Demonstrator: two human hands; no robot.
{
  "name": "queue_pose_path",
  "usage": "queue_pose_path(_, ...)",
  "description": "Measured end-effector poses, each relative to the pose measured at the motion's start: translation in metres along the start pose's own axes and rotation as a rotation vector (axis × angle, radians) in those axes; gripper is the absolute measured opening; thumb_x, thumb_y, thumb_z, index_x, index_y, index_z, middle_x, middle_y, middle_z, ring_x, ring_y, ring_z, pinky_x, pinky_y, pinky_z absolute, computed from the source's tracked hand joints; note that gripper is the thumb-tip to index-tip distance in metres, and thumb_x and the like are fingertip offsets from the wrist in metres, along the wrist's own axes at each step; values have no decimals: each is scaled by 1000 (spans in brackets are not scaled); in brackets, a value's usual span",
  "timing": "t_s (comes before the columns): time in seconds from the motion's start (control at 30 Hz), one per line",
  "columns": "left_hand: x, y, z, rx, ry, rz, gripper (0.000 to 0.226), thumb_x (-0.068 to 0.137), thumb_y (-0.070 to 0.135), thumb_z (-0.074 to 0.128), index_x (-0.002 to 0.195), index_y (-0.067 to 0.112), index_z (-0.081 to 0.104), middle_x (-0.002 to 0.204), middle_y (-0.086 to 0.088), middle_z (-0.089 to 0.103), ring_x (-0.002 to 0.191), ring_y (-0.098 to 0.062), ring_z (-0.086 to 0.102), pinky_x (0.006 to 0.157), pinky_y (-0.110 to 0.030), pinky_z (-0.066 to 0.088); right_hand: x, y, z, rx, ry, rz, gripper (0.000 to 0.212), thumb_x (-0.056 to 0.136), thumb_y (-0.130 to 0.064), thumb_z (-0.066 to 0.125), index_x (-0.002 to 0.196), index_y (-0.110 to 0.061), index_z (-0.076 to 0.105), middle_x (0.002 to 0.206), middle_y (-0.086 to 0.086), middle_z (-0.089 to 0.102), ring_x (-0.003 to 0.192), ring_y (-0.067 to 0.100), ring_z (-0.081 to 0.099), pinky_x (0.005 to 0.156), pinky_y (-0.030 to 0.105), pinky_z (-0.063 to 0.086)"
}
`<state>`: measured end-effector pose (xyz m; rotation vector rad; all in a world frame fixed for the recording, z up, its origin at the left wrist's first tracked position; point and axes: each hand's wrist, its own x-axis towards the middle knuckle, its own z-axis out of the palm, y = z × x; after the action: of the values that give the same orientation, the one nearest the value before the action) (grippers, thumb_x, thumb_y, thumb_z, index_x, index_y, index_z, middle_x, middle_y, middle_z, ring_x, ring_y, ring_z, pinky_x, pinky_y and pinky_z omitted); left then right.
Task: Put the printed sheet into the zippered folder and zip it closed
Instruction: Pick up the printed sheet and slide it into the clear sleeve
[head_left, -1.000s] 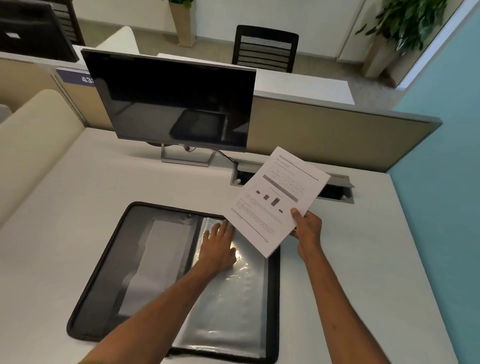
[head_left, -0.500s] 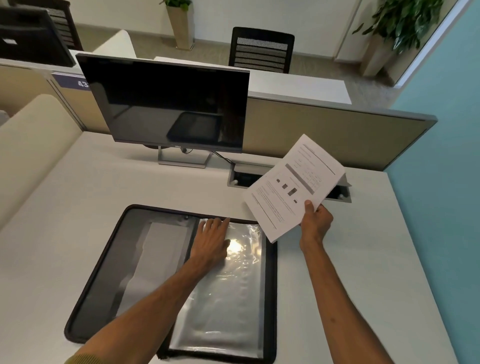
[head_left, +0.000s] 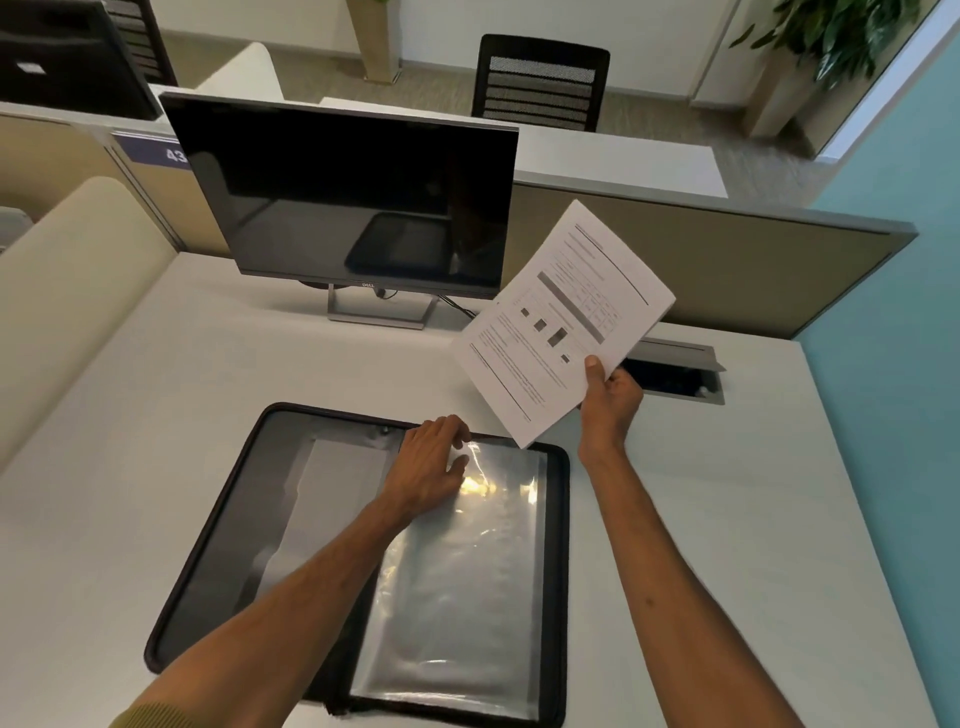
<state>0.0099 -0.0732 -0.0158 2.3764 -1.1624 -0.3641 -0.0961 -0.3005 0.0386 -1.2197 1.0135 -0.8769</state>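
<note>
Head view gives me the white counter (head_left: 171, 426) first, running out on every side of the zippered folder (head_left: 223, 530), which I take as my landmark. Beyond the folder's far edge stands a dark, switched-off monitor (head_left: 343, 192) on a thin metal foot, and behind that a tan partition (head_left: 753, 270) runs along the back of the counter. Farther off, past the partition, I see a black office chair (head_left: 543, 83). Beyond the folder's far right corner a cable hatch (head_left: 680, 374) is set into the counter with its lid raised.

The folder lies unzipped and spread flat, its dark zip border all round. Its left half is grey lining with a paler pocket panel; its right half carries a glossy clear sleeve (head_left: 457, 597) that throws back a bright glare.

My left hand (head_left: 434, 467) rests at the folder's far edge near the spine, fingers curled, and its fingertips pinch the top corner of the clear sleeve, lifting it a little.

The printed sheet (head_left: 561, 327) is in the air above and beyond the folder's far right corner, tilted, clear of the sleeve. My right hand (head_left: 610, 402) has it pinched at its near edge, thumb on the printed face, fingers behind.
</note>
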Motion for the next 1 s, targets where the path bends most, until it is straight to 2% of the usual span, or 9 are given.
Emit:
queue_pose_path(0.1,3,-2,-2,16,11,37,15,102,20,63,117,24,61,115,12,65,110,-14,58,104,-36,44,1,-3,17,5,-46,-6,15,104,-25,67,108,-12,73,106,2,80,87,6,79,71,22,65)
queue_pose_path(0.17,3,-3,-2,13,25,43,13,103,18,62,115,24,62,115,12,65,110,-14,58,104,-36,44,2,-3,29,-13,-81,-11,23,105,-25,66,113,-4,73,107,5,80,84,4,79,70,22,64)
queue_pose_path(0.3,1,-5,1,11,29,54,12,104,24,64,116,25,63,117,12,66,111,-14,59,104,-35,45,0,2,47,-70,-144,-1,25,105,-25,65,115,-3,71,111,9,79,83,8,79,71,24,65)
queue_pose_path(0.47,0,-8,2,6,36,79,11,106,28,62,117,26,63,118,12,66,112,-14,59,104,-34,45,-2,8,58,-104,-153,66,26,106,-24,64,113,0,70,113,14,78,89,17,77,83,41,67)
queue_pose_path(0.67,5,-7,5,-15,54,67,9,108,27,59,114,25,64,119,11,68,110,-14,61,102,-35,47,-10,17,54,-135,-203,126,27,106,-21,64,123,-1,68,119,16,77,105,33,77,92,51,65)
queue_pose_path(0.87,10,-5,6,-44,43,10,10,107,26,60,116,24,63,129,8,70,116,-15,62,106,-34,51,-11,26,37,-203,-274,161,30,105,-23,65,127,-4,66,123,13,76,105,29,77,89,44,66)
queue_pose_path(1.0,14,-6,4,-46,18,15,11,108,30,60,116,24,64,127,8,70,114,-15,63,103,-36,54,-9,26,27,-232,-338,171,24,105,-23,65,125,-9,66,125,11,76,106,27,77,91,47,65)
